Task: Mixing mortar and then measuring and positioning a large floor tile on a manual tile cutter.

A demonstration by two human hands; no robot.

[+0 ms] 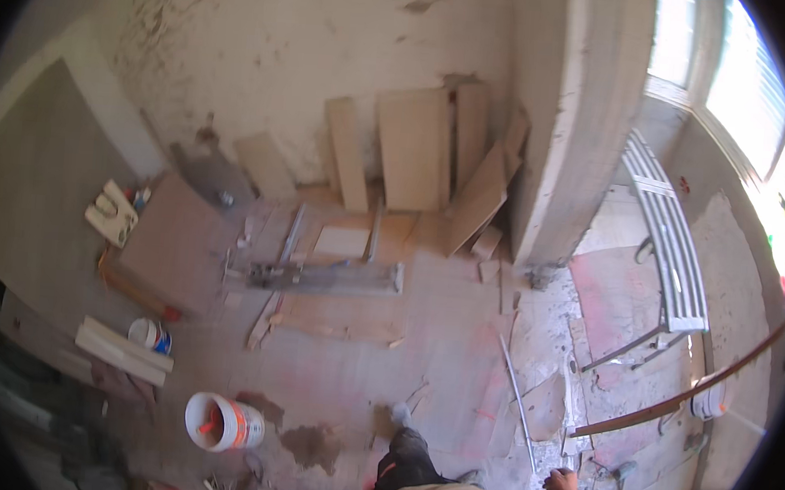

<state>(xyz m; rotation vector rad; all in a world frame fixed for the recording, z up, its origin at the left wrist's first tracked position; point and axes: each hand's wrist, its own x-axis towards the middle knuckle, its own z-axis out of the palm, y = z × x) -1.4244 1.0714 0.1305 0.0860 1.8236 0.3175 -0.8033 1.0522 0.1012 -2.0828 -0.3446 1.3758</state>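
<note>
Standing: dark trouser leg (409, 460) set forward on the dusty floor (439, 367); step in hand reads as shifting footing, judged from pose alone
Right hand (561, 486): low, just beside the near end of a thin metal rod (518, 404); fingers look curled; cannot tell whether they pinch anything
Left hand: out of view; finger state cannot be told
Rod: lies slanting on the floor, ahead of the right hand; taking it would call for a low reach and a firm pinch
Brown bar (672, 408): slants in from the right, end near the rod; likely hinders reaching that way
Slatted platform (671, 233): beyond the bar
White bucket (225, 423): left of the leg
Long metal tool (326, 277): farther ahead, among loose strips (336, 330); likely trip hazard
</note>
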